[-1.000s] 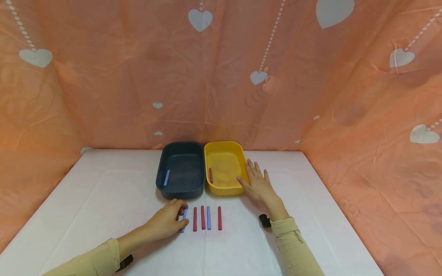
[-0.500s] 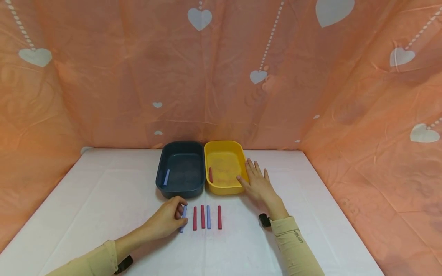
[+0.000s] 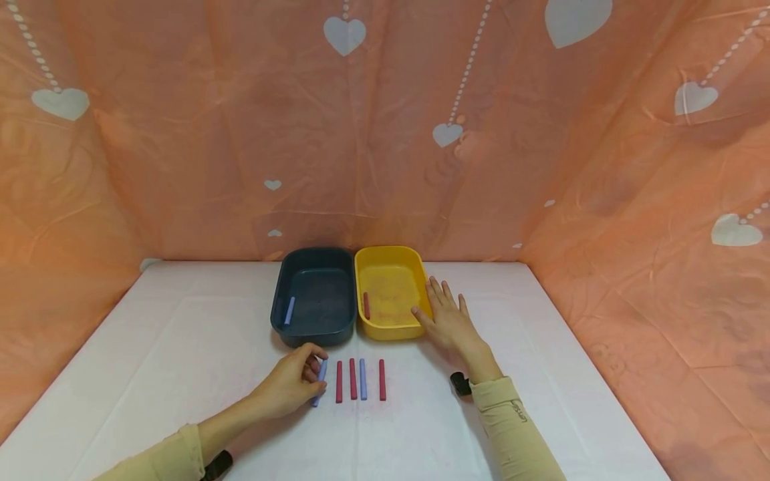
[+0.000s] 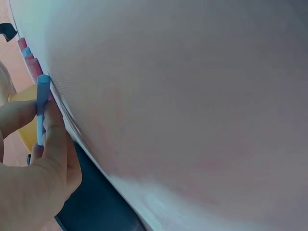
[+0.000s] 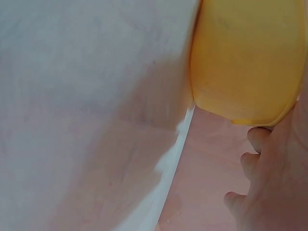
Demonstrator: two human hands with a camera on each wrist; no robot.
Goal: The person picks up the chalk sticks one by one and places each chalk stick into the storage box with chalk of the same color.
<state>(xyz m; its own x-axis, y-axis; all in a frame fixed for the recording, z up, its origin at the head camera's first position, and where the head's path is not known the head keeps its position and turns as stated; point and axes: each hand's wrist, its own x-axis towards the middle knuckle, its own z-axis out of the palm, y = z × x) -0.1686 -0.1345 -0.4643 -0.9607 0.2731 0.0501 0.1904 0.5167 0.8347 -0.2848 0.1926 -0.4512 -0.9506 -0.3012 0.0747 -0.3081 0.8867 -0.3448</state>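
Observation:
My left hand [image 3: 290,382] pinches a blue chalk stick [image 3: 321,375] between thumb and fingers, just in front of the dark blue tray. The left wrist view shows that blue chalk [image 4: 42,89] with the thumb on one side and fingers on the other. Spread fingers of my right hand [image 3: 451,326] touch the right side of the yellow tray [image 3: 394,332]. To the right of the held chalk lie a red chalk stick [image 3: 339,382], a second red stick [image 3: 353,379], another blue stick [image 3: 363,379] and a third red stick [image 3: 381,380], roughly parallel.
The dark blue tray [image 3: 319,337] stands against the yellow one and has a blue chalk [image 3: 289,311] inside. A red chalk [image 3: 367,306] lies in the yellow tray. White cloth [image 3: 198,321] covers the table, with an orange curtain [image 3: 240,133] behind and at both sides.
The left fingers have closed a little more around the blue chalk, and it has shifted very slightly. The right hand stays at the yellow tray.

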